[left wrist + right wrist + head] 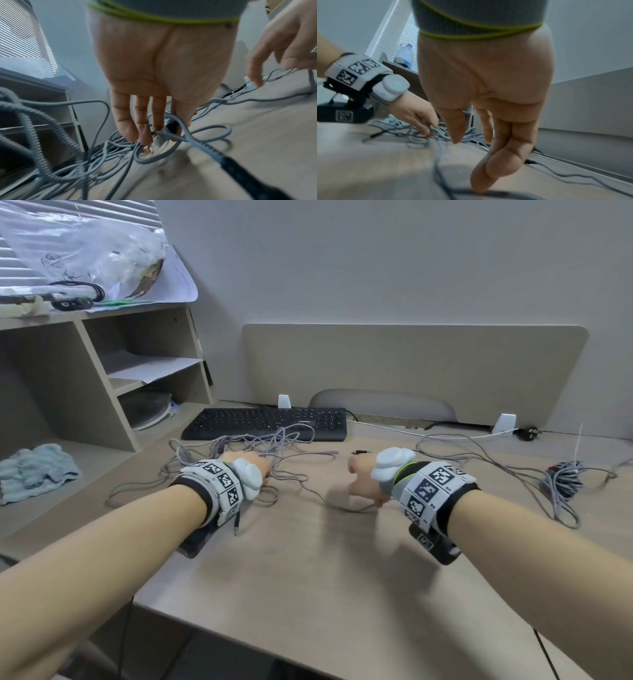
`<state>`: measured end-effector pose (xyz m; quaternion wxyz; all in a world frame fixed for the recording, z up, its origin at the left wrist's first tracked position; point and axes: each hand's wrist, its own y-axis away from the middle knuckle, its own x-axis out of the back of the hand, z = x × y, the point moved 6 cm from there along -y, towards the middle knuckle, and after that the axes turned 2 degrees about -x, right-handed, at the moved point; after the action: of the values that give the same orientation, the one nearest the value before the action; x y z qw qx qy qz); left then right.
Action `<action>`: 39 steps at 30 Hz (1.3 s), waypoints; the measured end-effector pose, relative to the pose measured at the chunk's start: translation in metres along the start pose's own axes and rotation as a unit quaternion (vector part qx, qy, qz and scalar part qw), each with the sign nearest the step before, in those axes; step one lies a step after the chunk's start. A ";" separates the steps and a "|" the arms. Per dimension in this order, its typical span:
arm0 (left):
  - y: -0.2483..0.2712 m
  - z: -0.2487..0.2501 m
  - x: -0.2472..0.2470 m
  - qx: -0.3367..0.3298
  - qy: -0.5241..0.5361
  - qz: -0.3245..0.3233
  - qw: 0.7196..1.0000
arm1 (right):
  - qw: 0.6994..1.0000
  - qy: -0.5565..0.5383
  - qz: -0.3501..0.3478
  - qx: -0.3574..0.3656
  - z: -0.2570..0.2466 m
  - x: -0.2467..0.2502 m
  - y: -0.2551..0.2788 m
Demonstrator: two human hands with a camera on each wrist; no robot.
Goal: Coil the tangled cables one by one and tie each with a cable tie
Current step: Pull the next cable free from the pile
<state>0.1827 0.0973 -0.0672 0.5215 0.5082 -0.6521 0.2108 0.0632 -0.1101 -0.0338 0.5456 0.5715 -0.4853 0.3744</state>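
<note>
A tangle of grey braided cables (260, 440) lies on the desk in front of the keyboard. My left hand (251, 462) reaches down into it. In the left wrist view the left hand (154, 136) pinches a grey cable (173, 135) at a connector, thumb against fingertips. My right hand (375, 501) is to the right of the tangle, low over the desk. It pinches one strand that runs back to the tangle; the right wrist view shows this hand (481, 185) with fingertips pressed together on a dark cable. A coiled grey cable (563, 481) lies at the far right, a white cable tie (579, 440) sticking up from it.
A black keyboard (267, 422) sits behind the tangle, against a beige divider panel (411, 364). A wooden shelf unit (68, 371) stands at the left, with a blue cloth (34, 470) in front of it. Loose grey strands and a black plug (527, 434) lie at the back right.
</note>
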 end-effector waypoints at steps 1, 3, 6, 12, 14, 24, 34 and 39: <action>0.001 0.004 0.002 -0.004 0.004 -0.008 1.000 | 1.000 0.020 -0.008 0.008 -0.011 0.000 0.002; -0.001 0.008 0.002 -0.007 0.018 -0.009 1.000 | 0.998 0.041 -0.020 0.037 -0.032 -0.007 -0.002; 0.003 0.010 0.008 -0.009 0.033 0.040 0.999 | 0.998 -0.003 -0.023 0.066 -0.048 -0.021 -0.007; 0.011 0.007 0.000 -0.009 0.046 0.039 0.998 | 0.993 0.030 -0.033 0.108 -0.054 -0.038 -0.008; 0.015 -0.004 -0.002 0.017 0.039 0.021 0.999 | 0.994 0.045 -0.039 0.091 -0.046 -0.035 -0.008; 0.022 0.015 0.030 0.013 0.141 0.024 0.990 | 0.993 -0.092 0.018 0.069 0.006 0.004 -0.008; 0.016 0.095 0.068 -0.058 0.658 0.074 0.747 | 0.921 -0.365 0.081 0.114 0.036 0.023 0.007; 0.007 0.115 0.074 -0.046 0.810 0.082 0.578 | 0.890 -0.431 0.101 0.109 0.064 0.028 0.008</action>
<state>0.1275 -0.0251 -0.0419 0.8362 0.0453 -0.0062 0.5465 0.0559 -0.1764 -0.0133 0.1766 0.6805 -0.6840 0.1949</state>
